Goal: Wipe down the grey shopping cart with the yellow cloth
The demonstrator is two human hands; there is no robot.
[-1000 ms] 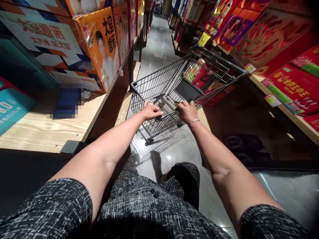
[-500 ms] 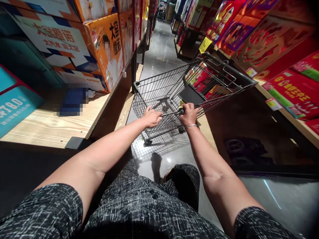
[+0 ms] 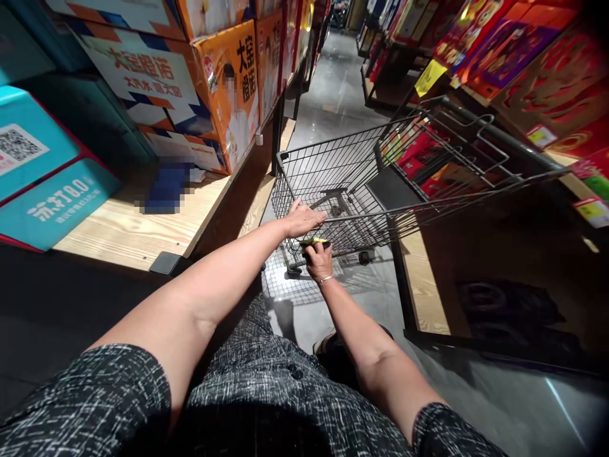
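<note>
A dark metal shopping cart (image 3: 328, 152) stands at an angle across the aisle before me, its basket holding nothing that I can make out. My left hand (image 3: 304, 219) is closed over the basket's near rim, with the fingers pointing right. Just below it, my right hand (image 3: 320, 261) is closed on a small yellow-and-black item (image 3: 314, 242), against the outside of the basket's near side. The fingers cover much of this item, so its kind is unclear. A thin bracelet (image 3: 325, 279) circles the right wrist.
Stacked orange-and-white cartons (image 3: 228, 95) and turquoise boxes (image 3: 61, 197) stand on the wooden shelf (image 3: 128, 244) at left. Red and purple gift boxes (image 3: 514, 57) line the right shelf. The aisle floor (image 3: 328, 82) runs on beyond the cart.
My right hand has moved left and down along the basket's near side with the yellow-and-black item. My left hand stays on the rim. The view has shifted, so the surroundings appear farther right.
</note>
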